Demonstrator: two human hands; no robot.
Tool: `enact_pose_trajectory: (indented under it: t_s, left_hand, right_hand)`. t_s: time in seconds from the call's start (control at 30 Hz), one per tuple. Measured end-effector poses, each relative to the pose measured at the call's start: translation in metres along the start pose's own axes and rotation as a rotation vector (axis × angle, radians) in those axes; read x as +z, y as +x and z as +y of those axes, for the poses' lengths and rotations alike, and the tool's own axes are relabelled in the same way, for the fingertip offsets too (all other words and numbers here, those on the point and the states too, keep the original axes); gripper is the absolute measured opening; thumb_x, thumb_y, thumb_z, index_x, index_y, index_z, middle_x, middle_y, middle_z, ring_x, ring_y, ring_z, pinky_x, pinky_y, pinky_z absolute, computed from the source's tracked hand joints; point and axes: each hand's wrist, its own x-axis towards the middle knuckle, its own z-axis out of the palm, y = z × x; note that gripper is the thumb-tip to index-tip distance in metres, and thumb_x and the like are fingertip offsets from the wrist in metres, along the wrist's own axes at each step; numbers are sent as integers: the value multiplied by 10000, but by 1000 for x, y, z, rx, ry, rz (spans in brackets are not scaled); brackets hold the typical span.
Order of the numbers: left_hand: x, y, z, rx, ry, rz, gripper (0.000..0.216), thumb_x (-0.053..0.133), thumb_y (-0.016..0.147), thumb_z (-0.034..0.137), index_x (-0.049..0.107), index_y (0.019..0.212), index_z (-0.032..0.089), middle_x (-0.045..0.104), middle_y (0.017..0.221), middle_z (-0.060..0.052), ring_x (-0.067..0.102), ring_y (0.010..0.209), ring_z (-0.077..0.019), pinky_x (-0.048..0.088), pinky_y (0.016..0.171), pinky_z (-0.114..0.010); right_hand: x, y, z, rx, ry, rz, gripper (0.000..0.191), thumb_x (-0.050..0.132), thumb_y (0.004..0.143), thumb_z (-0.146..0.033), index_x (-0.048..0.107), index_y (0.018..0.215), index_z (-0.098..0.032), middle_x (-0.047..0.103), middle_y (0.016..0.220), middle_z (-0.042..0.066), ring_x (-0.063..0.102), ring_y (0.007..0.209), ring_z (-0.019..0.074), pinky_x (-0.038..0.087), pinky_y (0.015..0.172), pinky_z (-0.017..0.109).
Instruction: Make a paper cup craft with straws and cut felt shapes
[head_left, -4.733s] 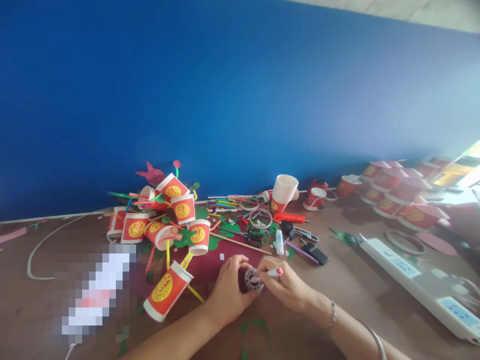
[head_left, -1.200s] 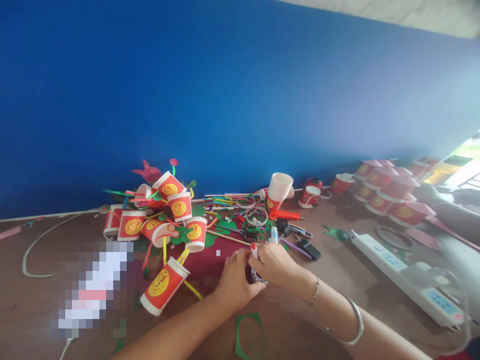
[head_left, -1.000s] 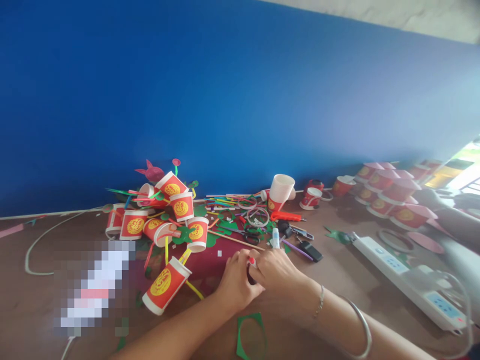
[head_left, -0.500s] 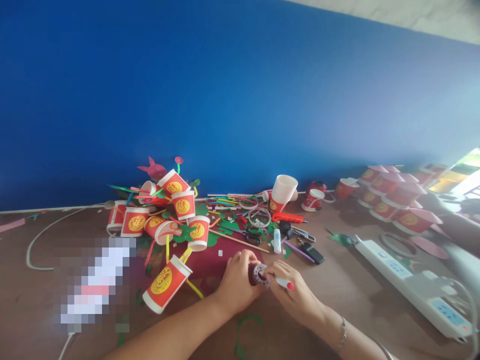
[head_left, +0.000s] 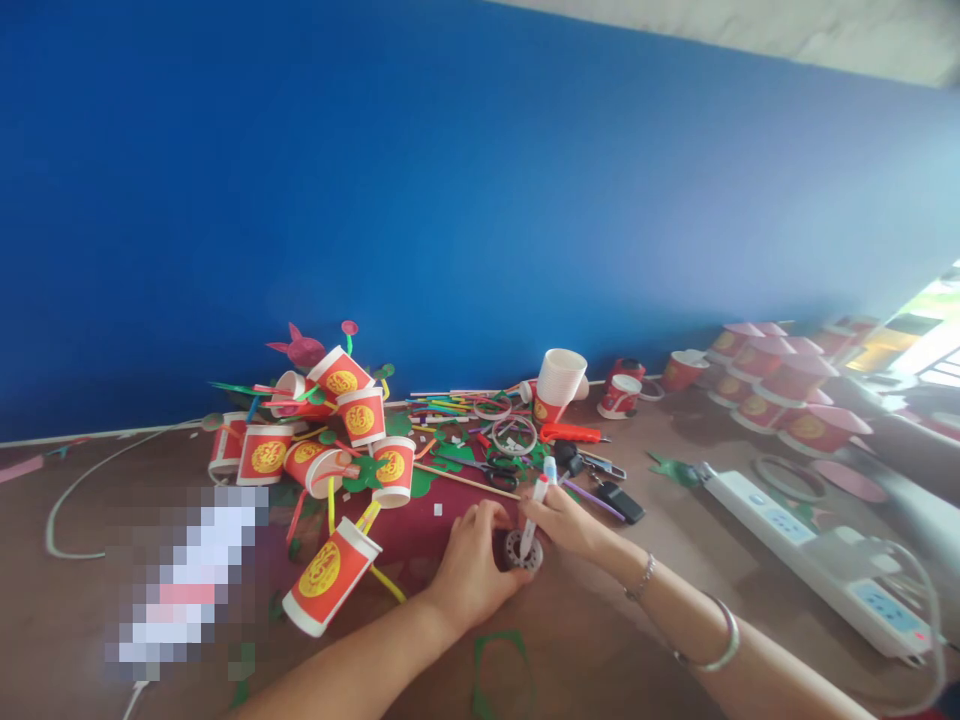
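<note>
My left hand (head_left: pixel 474 555) curls its thumb and fingers around a small round dark piece (head_left: pixel 519 562) with a pale, dotted ring on its top. In my right hand (head_left: pixel 564 520) is a white marker (head_left: pixel 532 520) with a red end, held steeply. Its lower end meets the top of the round piece, the red end pointing up. Just beyond my right hand stands a small white tube with a blue cap (head_left: pixel 550 469). A wooden stick (head_left: pixel 465 479) and black-handled scissors (head_left: pixel 499 474) lie past my fingers.
At left, red paper cups (head_left: pixel 330 575) joined by straws form a pile. A stack of white cups (head_left: pixel 562 380), an orange-red cutter (head_left: pixel 574 433) and keys (head_left: pixel 619 500) lie behind. To the right are a power strip (head_left: pixel 795 545) and a pyramid of cups (head_left: pixel 795 375). Green paper scraps (head_left: pixel 501 640) lie in front.
My right hand has turned the marker from slanting, red end toward lower right, to steep with the red end up. That hand has shifted upward. My left hand still holds the round piece.
</note>
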Motion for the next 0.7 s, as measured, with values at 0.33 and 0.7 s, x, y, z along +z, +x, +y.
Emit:
enact_pose_trajectory:
  t_s: [0.33, 0.7]
  left_hand:
    - [3, 0, -1, -51, -18, -8, 456, 710, 550, 153, 475, 934, 229, 612, 1009, -41, 526, 972, -255, 372, 874, -393]
    - [-3, -5, -2, 43, -109, -20, 410, 641, 634, 112, 463, 990, 212, 573, 1034, -67, 531, 985, -233, 414, 866, -375]
  right_hand:
    - [-33, -22, -22, -140, 21, 74, 237, 400, 869, -315, 586, 862, -168, 519, 451, -54, 455, 425, 109, 390, 485, 220]
    - [3, -54, -13, -346, -403, -10, 567, 457, 577, -30, 503, 1123, -176, 589, 1138, 102, 542, 1099, 256, 417, 933, 358]
